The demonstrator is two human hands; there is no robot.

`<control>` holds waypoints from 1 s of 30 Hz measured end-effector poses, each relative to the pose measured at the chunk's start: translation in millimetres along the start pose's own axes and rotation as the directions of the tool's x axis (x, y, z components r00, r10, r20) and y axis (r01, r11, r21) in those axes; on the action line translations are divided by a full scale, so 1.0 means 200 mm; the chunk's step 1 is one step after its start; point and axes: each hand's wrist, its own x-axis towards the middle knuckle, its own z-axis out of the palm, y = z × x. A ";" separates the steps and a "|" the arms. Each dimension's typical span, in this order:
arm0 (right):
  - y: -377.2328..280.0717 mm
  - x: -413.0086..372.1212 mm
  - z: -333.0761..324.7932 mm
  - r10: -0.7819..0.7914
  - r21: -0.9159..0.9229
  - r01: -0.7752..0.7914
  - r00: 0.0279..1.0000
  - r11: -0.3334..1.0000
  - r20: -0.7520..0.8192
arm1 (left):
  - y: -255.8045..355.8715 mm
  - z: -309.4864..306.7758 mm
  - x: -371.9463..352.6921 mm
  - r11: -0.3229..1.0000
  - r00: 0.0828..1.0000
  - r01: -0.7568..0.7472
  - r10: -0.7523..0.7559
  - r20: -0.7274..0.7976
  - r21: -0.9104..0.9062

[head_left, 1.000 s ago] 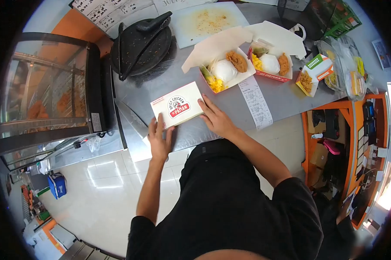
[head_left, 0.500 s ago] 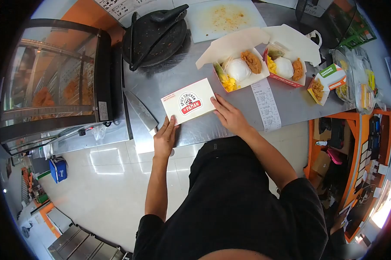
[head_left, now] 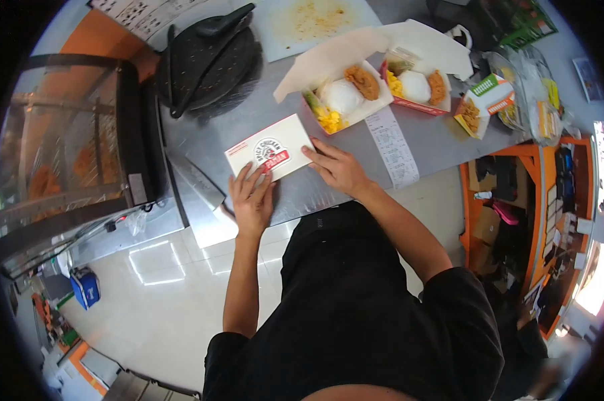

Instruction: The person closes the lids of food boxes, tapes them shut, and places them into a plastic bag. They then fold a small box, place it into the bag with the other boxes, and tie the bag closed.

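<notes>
Steel counter (head_left: 436, 144), front edge: one closed white box (head_left: 268, 154), lying flat, round red logo on its lid. Left hand (head_left: 252, 200) and right hand (head_left: 335, 167) rest on its near corners, fingers spread, gripping nothing. Behind: two open meal boxes (head_left: 342, 100) (head_left: 416, 87), one receipt (head_left: 392, 147).

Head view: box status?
Left hand and right hand open, touching closed white printed cardboard box. Box on steel counter. Open white meal box close behind.

Left hand (head_left: 252, 200) covers the near edge of the flat box (head_left: 268, 152); right hand (head_left: 339, 170) covers its near right corner. Box logo lettering blurred. Receipt (head_left: 392, 144) print too small to read. Cutting board (head_left: 309, 17) cut off at top edge. Glass cabinet (head_left: 68, 147) contents indistinct behind reflections.
</notes>
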 end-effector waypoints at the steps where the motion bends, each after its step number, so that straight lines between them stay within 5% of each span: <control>1: -0.01 -0.01 -0.01 0.024 -0.006 -0.024 1.000 1.000 -0.002 | 0.02 -0.01 0.00 0.998 1.000 -0.003 0.002 0.012 0.068; 6: -0.05 -0.03 0.03 0.161 -0.035 -0.162 0.986 0.986 -0.033 | 0.01 0.03 0.06 0.996 0.996 -0.087 0.087 0.016 0.003; 10: -0.10 -0.03 -0.18 0.118 -0.070 -0.129 0.984 0.989 -0.132 | 0.03 0.09 0.02 0.996 0.997 -0.063 0.060 -0.044 -0.069; 13: -0.06 -0.04 -0.56 0.247 -0.022 -0.271 0.905 0.962 -0.347 | 0.04 0.12 0.01 0.998 0.997 -0.040 0.036 -0.075 -0.051; 16: 0.23 -0.04 -1.10 0.404 0.146 -0.411 0.656 0.900 -0.638 | 0.07 0.13 0.00 0.999 0.997 0.037 -0.040 -0.070 -0.039; 17: 0.24 0.04 -1.34 0.479 0.051 -0.597 0.587 0.801 -0.652 | 0.08 0.13 0.00 0.998 0.995 0.057 -0.060 -0.078 -0.036; 19: 0.50 0.12 -1.72 0.327 -0.158 -0.614 0.600 0.774 -0.730 | 0.12 0.15 0.01 0.996 0.991 0.087 -0.087 -0.100 -0.008; 21: 0.87 0.20 -2.07 0.274 -0.272 -0.592 0.668 0.758 -0.692 | 0.17 0.17 0.00 0.987 0.978 0.158 -0.158 -0.134 -0.009; 24: 1.31 0.35 -2.39 0.615 -0.424 -0.675 0.733 0.604 -0.291 | 0.24 0.24 0.00 0.966 0.943 0.256 -0.255 -0.215 -0.022; 27: 1.40 0.47 -2.38 0.936 -0.269 -0.899 0.351 0.345 0.028 | 0.29 0.30 0.02 0.947 0.907 0.319 -0.312 -0.284 -0.020; 30: 1.75 0.47 -2.31 0.896 -0.070 -0.922 0.350 0.382 0.275 | 0.31 0.32 0.04 0.943 0.909 0.323 -0.287 -0.302 0.076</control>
